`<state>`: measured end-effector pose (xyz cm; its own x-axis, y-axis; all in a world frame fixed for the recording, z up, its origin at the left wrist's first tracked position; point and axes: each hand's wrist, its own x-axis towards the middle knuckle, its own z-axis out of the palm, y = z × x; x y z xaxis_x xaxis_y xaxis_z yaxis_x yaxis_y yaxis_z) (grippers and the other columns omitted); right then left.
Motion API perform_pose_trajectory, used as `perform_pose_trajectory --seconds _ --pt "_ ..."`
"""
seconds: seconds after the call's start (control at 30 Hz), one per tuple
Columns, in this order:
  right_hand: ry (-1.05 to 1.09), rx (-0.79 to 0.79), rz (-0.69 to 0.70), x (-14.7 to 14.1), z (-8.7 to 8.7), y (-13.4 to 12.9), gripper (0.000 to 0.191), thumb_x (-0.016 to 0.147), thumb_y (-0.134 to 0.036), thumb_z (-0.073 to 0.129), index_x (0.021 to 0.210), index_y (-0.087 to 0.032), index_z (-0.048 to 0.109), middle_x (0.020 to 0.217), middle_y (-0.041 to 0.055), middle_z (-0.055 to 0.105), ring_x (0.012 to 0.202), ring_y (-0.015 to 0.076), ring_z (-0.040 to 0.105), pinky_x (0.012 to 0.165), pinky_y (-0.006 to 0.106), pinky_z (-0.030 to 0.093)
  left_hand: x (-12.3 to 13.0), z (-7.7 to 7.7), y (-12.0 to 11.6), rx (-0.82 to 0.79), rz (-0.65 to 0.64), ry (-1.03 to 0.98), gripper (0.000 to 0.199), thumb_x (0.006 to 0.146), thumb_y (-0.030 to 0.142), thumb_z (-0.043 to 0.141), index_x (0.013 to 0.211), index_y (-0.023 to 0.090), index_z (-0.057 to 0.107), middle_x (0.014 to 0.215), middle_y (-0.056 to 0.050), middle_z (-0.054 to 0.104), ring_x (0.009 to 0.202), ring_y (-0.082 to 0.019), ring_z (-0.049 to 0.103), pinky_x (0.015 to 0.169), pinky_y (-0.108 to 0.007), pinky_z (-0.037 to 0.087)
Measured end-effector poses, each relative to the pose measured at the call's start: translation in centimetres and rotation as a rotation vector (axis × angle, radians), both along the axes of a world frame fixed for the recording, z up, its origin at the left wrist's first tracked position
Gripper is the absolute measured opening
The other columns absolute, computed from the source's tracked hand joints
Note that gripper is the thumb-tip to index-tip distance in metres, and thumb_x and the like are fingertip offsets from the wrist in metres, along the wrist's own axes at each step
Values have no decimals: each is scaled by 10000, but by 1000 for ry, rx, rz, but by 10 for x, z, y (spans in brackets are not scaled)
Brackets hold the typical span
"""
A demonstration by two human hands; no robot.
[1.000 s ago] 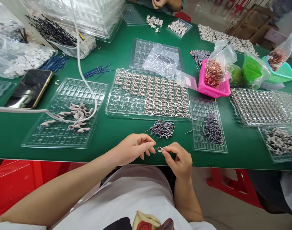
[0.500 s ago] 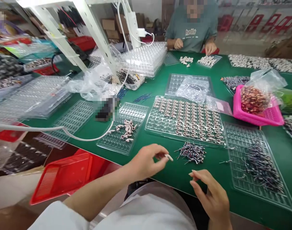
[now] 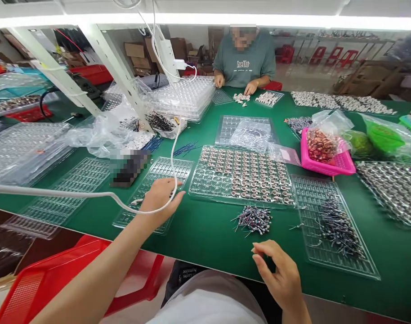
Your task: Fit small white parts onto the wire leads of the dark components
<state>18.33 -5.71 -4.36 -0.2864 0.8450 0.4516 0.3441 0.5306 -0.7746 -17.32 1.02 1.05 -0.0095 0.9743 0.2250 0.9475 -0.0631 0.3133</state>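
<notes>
My left hand (image 3: pixel 161 194) is over the small clear tray (image 3: pixel 151 173), with its thumb and index finger apart. It covers most of the white parts there; one white part (image 3: pixel 137 202) shows by the wrist. A white cable (image 3: pixel 175 157) crosses in front of the hand. Low above the green table, my right hand (image 3: pixel 276 270) has thumb and index tips brought close together in a pinch. Anything between them is too small to make out. Beyond it lies a pile of small wired components (image 3: pixel 254 219). A larger clear tray (image 3: pixel 208 182) holds rows of ring-shaped pieces.
At right, another tray (image 3: pixel 305 225) carries a heap of wired components. Behind it stands a pink basket (image 3: pixel 327 167) with a bag of reddish parts. A dark phone-like object (image 3: pixel 131 168) lies left. Across the table a person handles white parts (image 3: pixel 241 98).
My left hand has moved left, from near the component pile to the small tray; the white piece it pinched is out of sight. My right hand stays pinched. The view has shifted.
</notes>
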Motion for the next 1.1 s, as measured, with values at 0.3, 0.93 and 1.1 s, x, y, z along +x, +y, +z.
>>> perform_pose_trajectory --seconds 0.3,0.93,1.1 --pt "-17 -15 -23 0 -2 -2 205 915 -146 571 1096 -231 617 804 13 675 710 161 643 646 311 525 69 -5 124 -142 -193 94 306 864 366 546 904 129 735 957 -180 666 1028 -344 566 903 -437 454" --pt "-8 -36 -83 -4 0 -3 162 907 -157 581 1041 -226 641 805 12 686 698 152 632 665 305 504 85 -10 130 -191 -1 -105 170 771 299 556 741 157 645 870 -132 693 798 -259 622 638 -320 437" --pt "23 -39 -126 -4 0 -3 150 906 -162 579 1011 -221 667 794 14 697 705 144 640 656 287 526 100 16 97 -164 -83 -225 155 822 313 523 793 188 611 802 -61 695 721 -204 606 639 -303 424"
